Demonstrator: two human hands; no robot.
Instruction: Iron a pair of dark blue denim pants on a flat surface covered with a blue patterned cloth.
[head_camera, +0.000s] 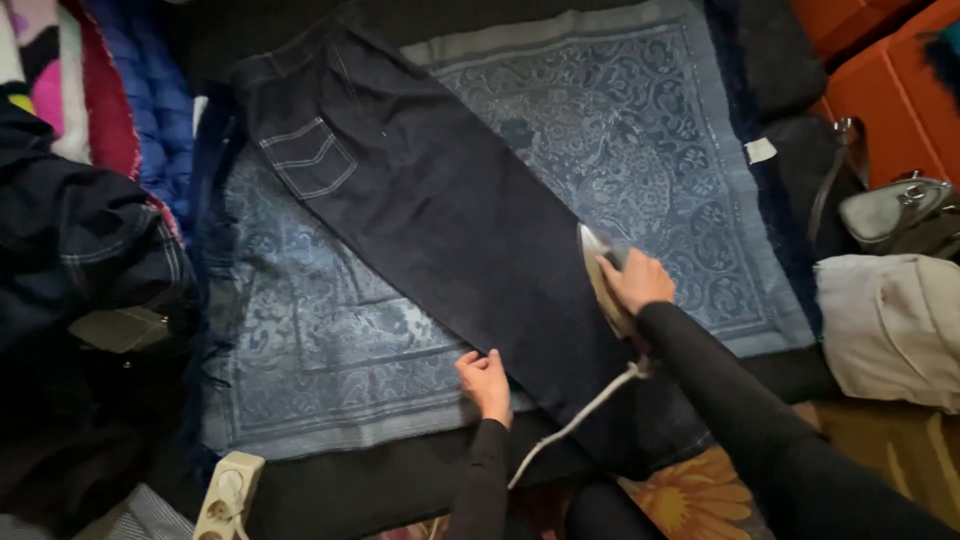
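In the head view, dark jeans (440, 200) are laid diagonally across a blue patterned blanket (640, 130). The right hand (634, 280) is closed around the handle of an iron (598, 275) set on the leg's right edge, while the left hand (486, 380) is pressed flat, fingers extended, at the opposite edge. Scorching could follow if the iron is left resting; the white cord (575, 425), trailing between the arms, could be snagged.

Blue patterned blanket (300, 330) open L of jeans (450, 210); clothes pile (80, 250) crowds L edge, bags (890, 215) block R
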